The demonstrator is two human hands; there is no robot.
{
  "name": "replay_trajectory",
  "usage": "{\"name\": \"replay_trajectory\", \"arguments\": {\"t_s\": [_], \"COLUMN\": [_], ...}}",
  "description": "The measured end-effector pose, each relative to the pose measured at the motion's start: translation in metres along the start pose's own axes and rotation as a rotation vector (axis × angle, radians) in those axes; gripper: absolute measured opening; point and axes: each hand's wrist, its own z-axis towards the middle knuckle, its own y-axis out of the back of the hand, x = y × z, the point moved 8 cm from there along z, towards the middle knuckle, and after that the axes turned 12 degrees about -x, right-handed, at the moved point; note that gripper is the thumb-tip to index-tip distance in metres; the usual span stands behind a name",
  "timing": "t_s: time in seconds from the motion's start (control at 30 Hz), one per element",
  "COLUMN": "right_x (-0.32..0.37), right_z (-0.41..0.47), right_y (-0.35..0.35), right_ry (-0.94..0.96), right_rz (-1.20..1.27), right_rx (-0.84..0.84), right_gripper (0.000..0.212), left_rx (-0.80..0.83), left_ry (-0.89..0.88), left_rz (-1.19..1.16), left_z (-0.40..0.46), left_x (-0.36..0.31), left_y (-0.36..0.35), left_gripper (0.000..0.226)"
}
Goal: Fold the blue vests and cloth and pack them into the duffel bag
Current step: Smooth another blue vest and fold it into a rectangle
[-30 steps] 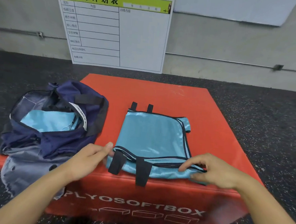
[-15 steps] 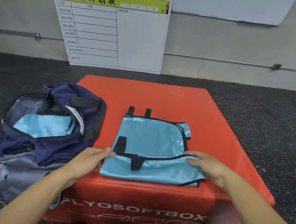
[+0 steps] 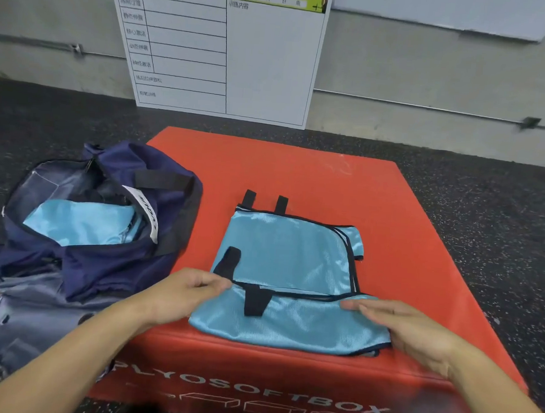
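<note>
Vest (image 3: pixel 288 265) lies on red box (image 3: pixel 393 214), speckled floor (image 3: pixel 490 205) around.

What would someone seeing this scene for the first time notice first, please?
Most striking is the bright red soft box filling the middle, with a shiny light-blue vest lying on it, its near edge folded over. The left hand pinches that fold at its left end, and the right hand rests on its right end. To the left sits an open navy duffel bag with light-blue cloth already inside.
</note>
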Motion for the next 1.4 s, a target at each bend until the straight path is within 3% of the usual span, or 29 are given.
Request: {"name": "replay_trajectory", "arguments": {"t_s": [0.1, 0.27, 0.4, 0.53, 0.7, 0.8, 0.9, 1.2, 1.4], "right_x": [0.002, 0.003, 0.002, -0.006, -0.006, -0.001, 0.003, -0.004, 0.001], "right_z": [0.006, 0.008, 0.012, 0.015, 0.015, 0.016, 0.017, 0.021, 0.028], "right_y": [-0.001, -0.002, -0.002, -0.001, 0.001, 0.003, 0.010, 0.004, 0.012], "right_ry": [0.031, -0.014, -0.029, -0.136, -0.158, -0.133, -0.103, -0.071, -0.002], "right_rz": [-0.015, -0.020, -0.023, 0.145, 0.165, 0.225, 0.288, 0.060, -0.052], "right_rx": [-0.008, -0.002, 0.001, -0.019, -0.009, 0.006, -0.005, -0.041, -0.140], "right_gripper": [0.080, 0.026, 0.027, 0.028, 0.031, 0.033, 0.035, 0.028, 0.028], "left_rx": [-0.017, 0.012, 0.067, 0.019, -0.017, -0.065, -0.101, 0.016, -0.054], "left_ry": [-0.036, -0.086, -0.050, 0.007, 0.033, 0.006, -0.005, 0.045, 0.005], "left_rz": [0.032, 0.120, 0.084, -0.021, -0.104, -0.127, -0.186, -0.205, -0.155], "left_z": [0.005, 0.006, 0.004, 0.007, 0.011, 0.012, 0.012, 0.006, 0.022], "left_x": [-0.001, -0.005, 0.003, 0.009, 0.006, 0.003, -0.004, 0.000, 0.012], "left_y": [-0.003, 0.001, 0.001, -0.002, -0.003, 0.005, 0.013, -0.005, 0.000], "left_gripper": [0.029, 0.022, 0.023, 0.023, 0.017, 0.035, 0.033, 0.027, 0.040]}}
